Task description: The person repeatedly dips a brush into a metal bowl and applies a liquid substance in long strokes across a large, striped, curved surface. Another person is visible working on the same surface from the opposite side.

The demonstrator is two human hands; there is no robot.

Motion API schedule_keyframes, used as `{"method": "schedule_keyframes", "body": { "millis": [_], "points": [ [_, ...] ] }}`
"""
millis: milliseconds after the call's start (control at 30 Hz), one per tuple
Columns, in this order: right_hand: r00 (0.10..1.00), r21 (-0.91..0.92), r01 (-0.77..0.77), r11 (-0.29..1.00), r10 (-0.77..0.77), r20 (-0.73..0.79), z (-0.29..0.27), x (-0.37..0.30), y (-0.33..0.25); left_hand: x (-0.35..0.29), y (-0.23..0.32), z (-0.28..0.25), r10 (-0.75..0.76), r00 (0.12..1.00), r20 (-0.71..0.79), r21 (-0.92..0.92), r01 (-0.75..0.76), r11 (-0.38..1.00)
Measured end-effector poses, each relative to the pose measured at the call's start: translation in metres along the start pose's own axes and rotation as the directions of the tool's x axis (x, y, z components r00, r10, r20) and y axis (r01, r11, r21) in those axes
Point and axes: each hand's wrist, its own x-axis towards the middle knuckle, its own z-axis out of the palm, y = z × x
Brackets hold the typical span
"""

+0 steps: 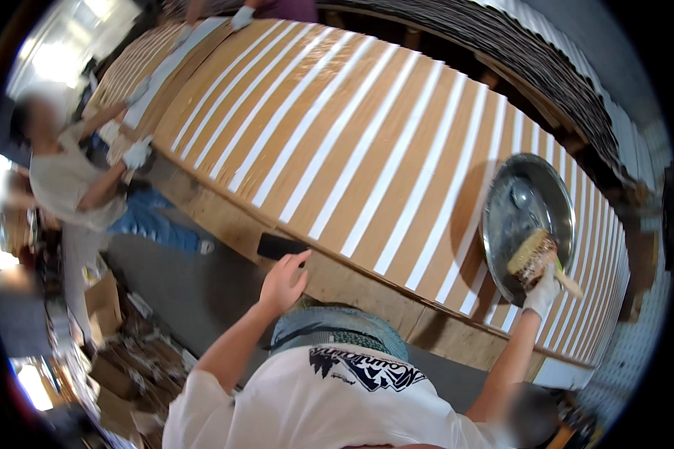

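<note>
My right hand (542,292), in a white glove, grips a wide brush (528,257) with tan bristles and a pale wooden handle. The brush is over a large round metal basin (571,206), which holds some greyish liquid and stands on the striped stack. My bare left hand (283,286) has its fingers stretched out by the near edge of the stack. Just beyond its fingertips lies a flat black rectangular object (278,246); whether they touch it I cannot tell. Brown sheets with white stripes (352,142) run across the stack, glossy and wet-looking toward the far left.
At the left a co-worker (82,172) with white gloves holds a long pale board (157,82); another person's gloved hand (242,18) rests at its far end. Dark layered sheets (532,60) are piled along the back. Cardboard scraps (127,374) litter the lower left.
</note>
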Motion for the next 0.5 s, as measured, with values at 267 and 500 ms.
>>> {"method": "schedule_keyframes", "body": {
  "millis": [267, 500],
  "points": [
    [0.925, 0.108, -0.191, 0.976, 0.143, 0.351, 0.144, -0.117, -0.112, 0.02, -0.073, -0.065, 0.124, 0.992, 0.011, 0.231, -0.123, 0.965],
    [0.678, -0.192, 0.188, 0.963, 0.015, 0.735, 0.354, -0.278, -0.1, 0.082, -0.153, -0.146, 0.209, 0.965, 0.16, 0.41, -0.258, 0.875]
  ]
}}
